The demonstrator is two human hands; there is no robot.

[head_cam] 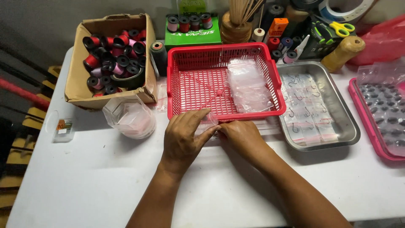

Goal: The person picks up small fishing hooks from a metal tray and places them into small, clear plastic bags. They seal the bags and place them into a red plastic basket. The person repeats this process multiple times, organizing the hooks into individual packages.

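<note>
A small clear plastic bag (209, 119) is pinched between both hands at the near rim of the red basket (179, 107), just above the white counter (97, 177). The left hand (184, 137) is closed on it from above with thumb and fingers, and the right hand (241, 136) is closed on its right end; what the bag contains is too small to tell. Judging by how things lie, the work is partway through: inside the basket sits a loose pile of small clear bags (248, 86), and just right of it a steel tray (350, 122) holds rows of flat clear bags, each with a dark hook (306, 110) showing through. At the far right a pink tray (371, 126) carries many small dark pieces under plastic, so plenty seems left to handle. To the left of the hands lies a crumpled clear bag (130, 118), and beyond it a cardboard box (80, 76) full of red and black thread spools (110, 57). More spools, a green box (192, 36) and yellow-handled scissors (342, 28) stand along the back.
</note>
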